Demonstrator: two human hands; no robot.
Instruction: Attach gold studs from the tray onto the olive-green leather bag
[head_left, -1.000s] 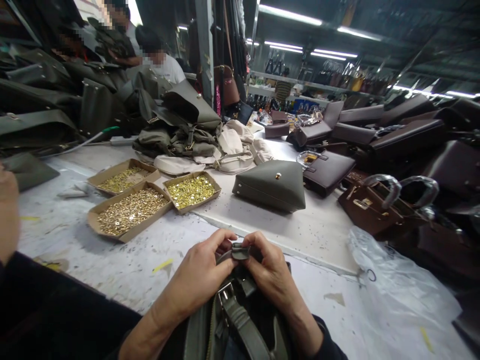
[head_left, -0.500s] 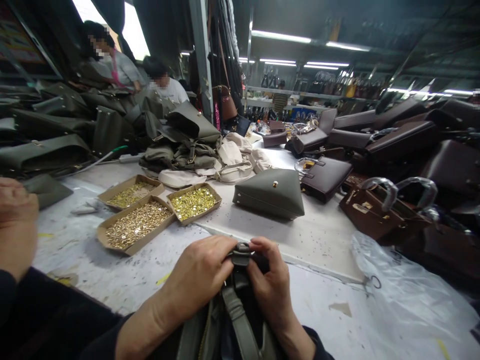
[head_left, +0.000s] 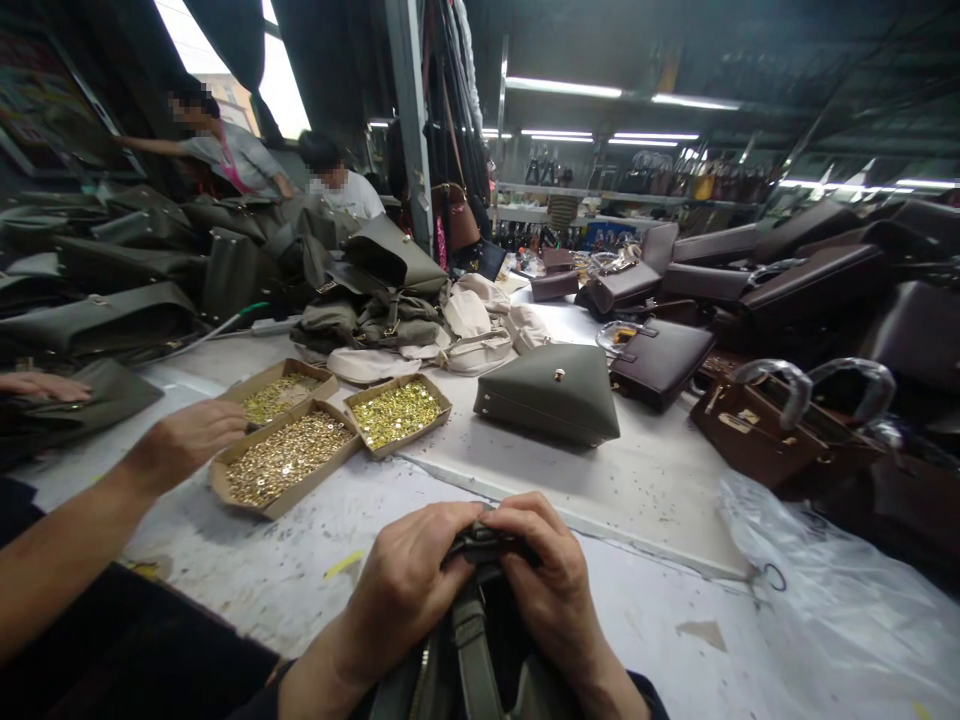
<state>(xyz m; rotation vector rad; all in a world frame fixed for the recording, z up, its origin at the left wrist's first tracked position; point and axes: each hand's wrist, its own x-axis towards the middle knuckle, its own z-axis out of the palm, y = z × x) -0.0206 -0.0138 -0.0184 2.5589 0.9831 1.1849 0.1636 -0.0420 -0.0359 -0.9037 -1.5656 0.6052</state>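
At the front edge of the table, my left hand point(head_left: 420, 570) and my right hand point(head_left: 544, 560) pinch a dark olive strap end from both sides. The strap belongs to an olive bag point(head_left: 472, 650) with a zipper, which hangs low in front of me. My fingertips nearly meet on the piece, so its details are partly covered. Ahead stands a finished-looking olive handbag point(head_left: 547, 395) with a small gold stud. To the left, a co-worker's hand point(head_left: 184, 440) is at the cardboard trays, and the co-worker's other hand point(head_left: 45, 387) rests on an olive bag piece.
Cardboard trays hold gold studs point(head_left: 289, 460) and yellowish metal bits point(head_left: 394, 412). Olive bags point(head_left: 127, 320) pile at left, pale pouches point(head_left: 476, 345) at centre back. Brown handbags point(head_left: 780, 420) and clear plastic point(head_left: 847, 590) lie at right. Two people sit or stand behind the pile.
My hands have closed in over the strap end, the right fingers now bent across it. The co-worker's hand has come in to the trays from the left. The view has shifted slightly.
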